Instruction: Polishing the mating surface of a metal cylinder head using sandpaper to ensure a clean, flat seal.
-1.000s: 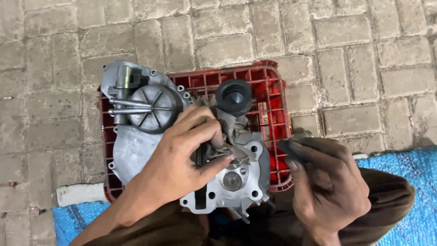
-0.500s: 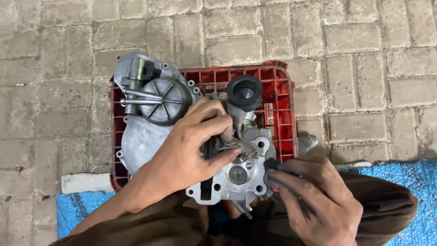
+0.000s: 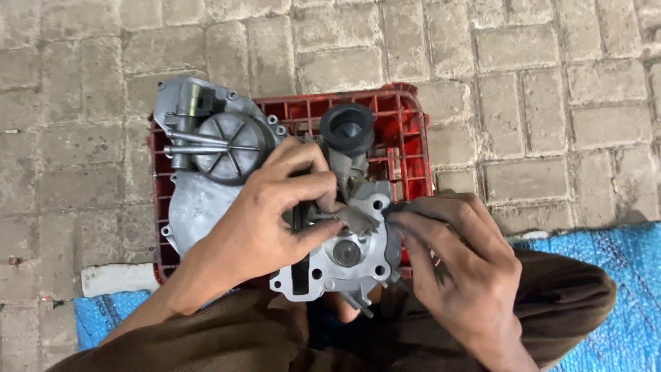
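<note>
A grey metal cylinder head [image 3: 351,265] with a black rubber intake boot [image 3: 348,127] on its far end rests over a red plastic crate [image 3: 406,138]. My left hand [image 3: 275,213] is closed around the head's middle, thumb and fingers pinching a small part on top. My right hand [image 3: 454,258] grips the head's right edge, fingertips pressed on a small dark piece there. A silver engine side cover [image 3: 210,155] with a round ribbed cap lies on the crate's left half.
The crate sits on grey paving bricks [image 3: 537,83]. A blue woven tarp [image 3: 620,275] lies at the lower right and lower left. A white flat scrap [image 3: 117,279] is beside the crate's near left corner. My brown trousers fill the bottom.
My right hand has moved left from beside the crate onto the cylinder head's right edge. My left hand has stayed on the head.
</note>
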